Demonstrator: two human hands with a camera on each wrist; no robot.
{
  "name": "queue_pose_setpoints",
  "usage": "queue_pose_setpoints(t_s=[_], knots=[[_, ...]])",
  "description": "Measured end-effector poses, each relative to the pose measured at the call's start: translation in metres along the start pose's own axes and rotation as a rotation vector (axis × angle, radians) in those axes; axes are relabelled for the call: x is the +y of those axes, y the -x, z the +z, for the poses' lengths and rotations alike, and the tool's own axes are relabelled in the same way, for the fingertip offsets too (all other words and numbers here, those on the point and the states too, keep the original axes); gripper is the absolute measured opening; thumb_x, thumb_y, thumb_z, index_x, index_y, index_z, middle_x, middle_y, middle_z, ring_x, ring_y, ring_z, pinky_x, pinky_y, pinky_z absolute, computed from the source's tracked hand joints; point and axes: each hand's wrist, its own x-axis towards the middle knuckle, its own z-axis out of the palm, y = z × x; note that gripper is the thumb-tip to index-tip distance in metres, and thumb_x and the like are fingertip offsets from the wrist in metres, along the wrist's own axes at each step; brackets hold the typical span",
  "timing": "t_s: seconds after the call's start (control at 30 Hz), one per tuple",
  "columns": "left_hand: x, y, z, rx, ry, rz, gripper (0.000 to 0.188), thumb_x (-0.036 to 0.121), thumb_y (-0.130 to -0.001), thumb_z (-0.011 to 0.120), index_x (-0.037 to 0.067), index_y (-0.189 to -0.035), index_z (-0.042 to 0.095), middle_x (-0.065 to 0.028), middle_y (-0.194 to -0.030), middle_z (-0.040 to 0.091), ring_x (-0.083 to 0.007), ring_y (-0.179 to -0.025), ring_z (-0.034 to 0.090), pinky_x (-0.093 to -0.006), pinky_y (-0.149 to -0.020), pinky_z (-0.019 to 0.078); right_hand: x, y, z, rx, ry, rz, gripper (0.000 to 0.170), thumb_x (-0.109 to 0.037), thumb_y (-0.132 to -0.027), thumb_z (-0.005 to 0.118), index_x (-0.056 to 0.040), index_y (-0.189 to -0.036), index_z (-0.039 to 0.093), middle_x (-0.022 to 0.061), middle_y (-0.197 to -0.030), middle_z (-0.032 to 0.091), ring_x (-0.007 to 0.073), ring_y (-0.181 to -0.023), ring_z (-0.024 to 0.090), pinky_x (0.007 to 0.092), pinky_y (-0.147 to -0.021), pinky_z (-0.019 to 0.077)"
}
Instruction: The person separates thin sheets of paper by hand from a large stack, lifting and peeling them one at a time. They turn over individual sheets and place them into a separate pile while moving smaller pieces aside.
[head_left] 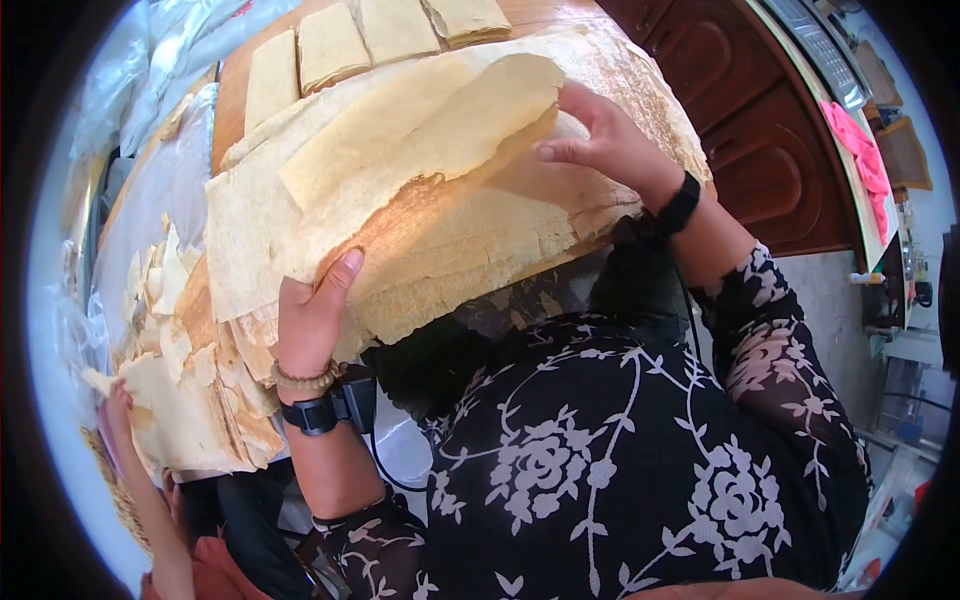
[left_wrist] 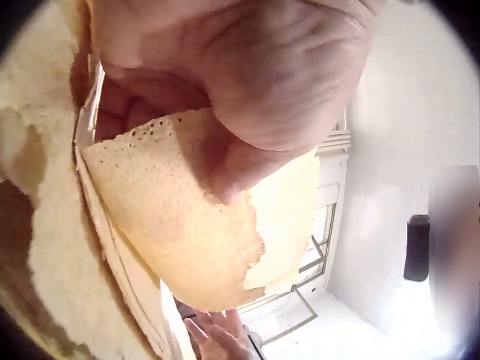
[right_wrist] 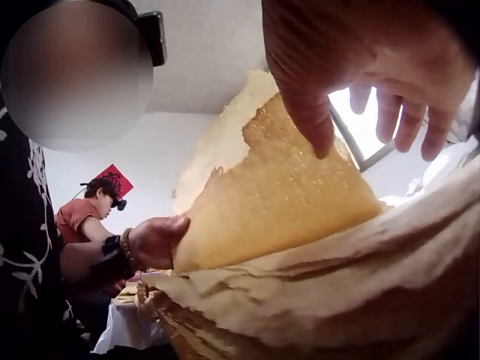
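Observation:
A thin, pale tan pancake sheet [head_left: 420, 140] with a ragged browned edge is partly lifted and curls over a broad stack of similar sheets [head_left: 450, 295]. My left hand [head_left: 312, 318] pinches its near left edge, thumb on top; the left wrist view shows the thumb pressed flat against the sheet [left_wrist: 180, 202]. At the far right end of the sheet is my right hand [head_left: 620, 150], its thumb held apart from the fingers. Seen from the right wrist, the right hand [right_wrist: 375, 56] has loose, spread fingers beside the raised sheet [right_wrist: 300, 195].
Several folded rectangular pancake bundles [head_left: 335, 50] lie along the table's far side. Torn pieces [head_left: 168, 275] cover the left, where another person's hand [head_left: 118, 408] touches a sheet. Dark wooden cabinet doors [head_left: 770, 150] stand at right, near a pink cloth [head_left: 858, 150].

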Motion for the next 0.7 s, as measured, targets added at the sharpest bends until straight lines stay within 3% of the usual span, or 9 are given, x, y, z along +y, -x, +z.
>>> queue_pose_setpoints(t_s=[0.07, 0.13, 0.23, 0.37, 0.47, 0.53, 0.57, 0.63, 0.7], knots=[[0.01, -0.008, -0.003, -0.007, -0.044, -0.073, 0.04, 0.03, -0.096, 0.075, -0.006, -0.112, 0.072, -0.0063, -0.104, 0.073, -0.0128, -0.092, 0.063, -0.0279, -0.083, 0.0506, 0.005, -0.006, 0.006, -0.131, -0.092, 0.087, 0.056, -0.024, -0.087, 0.082, -0.0038, -0.136, 0.063, 0.0077, -0.122, 0.072, 0.0162, -0.115, 0.065, 0.0317, -0.102, 0.0491], [0.015, -0.017, -0.003, -0.009, -0.087, -0.146, 0.039, 0.029, -0.095, 0.075, -0.006, -0.111, 0.072, -0.0065, -0.103, 0.073, -0.0126, -0.089, 0.064, -0.0272, -0.081, 0.0514, 0.014, -0.01, 0.02, -0.138, -0.344, 0.439, 0.055, -0.025, -0.086, 0.084, -0.0013, -0.132, 0.065, 0.0071, -0.108, 0.076, 0.0118, -0.097, 0.068, 0.0276, -0.087, 0.0549], [0.015, -0.033, 0.004, 0.135, -0.1, -0.266, 0.038, 0.028, -0.093, 0.076, -0.006, -0.11, 0.07, -0.0084, -0.099, 0.073, -0.0124, -0.086, 0.066, -0.027, -0.077, 0.053, 0.014, -0.016, 0.031, -0.025, -0.085, 0.458, 0.052, -0.024, -0.088, 0.082, -0.0008, -0.131, 0.065, 0.0062, -0.092, 0.077, 0.01, -0.082, 0.069, 0.0254, -0.075, 0.0559], [-0.012, -0.055, 0.014, 0.172, -0.036, -0.035, 0.039, 0.026, -0.091, 0.078, -0.006, -0.112, 0.069, -0.0127, -0.099, 0.076, -0.0179, -0.088, 0.07, -0.0316, -0.08, 0.0544, -0.001, -0.013, 0.046, 0.128, -0.012, 0.295, 0.052, -0.024, -0.089, 0.079, -0.0004, -0.132, 0.063, 0.0086, -0.083, 0.075, 0.0156, -0.075, 0.071, 0.0285, -0.075, 0.0569], [-0.014, -0.06, 0.018, 0.197, -0.208, -0.01, 0.039, 0.024, -0.09, 0.078, -0.006, -0.113, 0.069, -0.0161, -0.102, 0.076, -0.0232, -0.091, 0.072, -0.0343, -0.082, 0.0546, -0.012, -0.011, 0.05, 0.132, 0.223, 0.379, 0.054, -0.028, -0.09, 0.078, -0.0038, -0.135, 0.062, 0.0158, -0.101, 0.075, 0.0257, -0.094, 0.073, 0.0347, -0.09, 0.056], [-0.011, -0.061, 0.02, 0.186, -0.259, -0.029, 0.039, 0.024, -0.089, 0.078, -0.006, -0.113, 0.068, -0.0183, -0.103, 0.076, -0.0268, -0.093, 0.073, -0.0359, -0.084, 0.0547, -0.015, -0.011, 0.053, 0.35, 0.718, -0.202, 0.055, -0.034, -0.089, 0.076, -0.0114, -0.137, 0.063, 0.0171, -0.131, 0.066, 0.031, -0.124, 0.061, 0.0425, -0.11, 0.0453], [-0.01, -0.063, 0.021, 0.188, -0.358, -0.021, 0.039, 0.023, -0.089, 0.077, -0.006, -0.113, 0.068, -0.0201, -0.103, 0.076, -0.0301, -0.095, 0.073, -0.037, -0.085, 0.0547, -0.016, -0.009, 0.053, 0.348, 0.718, -0.195, 0.055, -0.034, -0.089, 0.076, -0.0114, -0.137, 0.063, 0.0171, -0.131, 0.066, 0.031, -0.124, 0.061, 0.0425, -0.11, 0.0453], [-0.007, -0.065, 0.021, 0.191, -0.458, -0.006, 0.039, 0.023, -0.088, 0.077, -0.006, -0.113, 0.068, -0.0219, -0.103, 0.075, -0.0334, -0.096, 0.073, -0.0382, -0.086, 0.0547, -0.017, -0.008, 0.052, -0.174, 0.74, -0.489, 0.054, -0.037, -0.088, 0.076, -0.0183, -0.137, 0.063, 0.0119, -0.148, 0.053, 0.0289, -0.141, 0.046, 0.046, -0.119, 0.0338], [-0.005, -0.063, 0.022, 0.204, -0.492, -0.03, 0.048, 0.026, -0.088, 0.078, -0.006, -0.121, 0.064, -0.0253, -0.116, 0.071, -0.0394, -0.104, 0.07, -0.0404, -0.09, 0.0533, -0.013, -0.007, 0.05, -0.231, 0.705, -0.46, 0.054, -0.039, -0.087, 0.075, -0.0193, -0.136, 0.063, 0.0094, -0.145, 0.056, 0.0299, -0.139, 0.048, 0.0478, -0.118, 0.0355]])
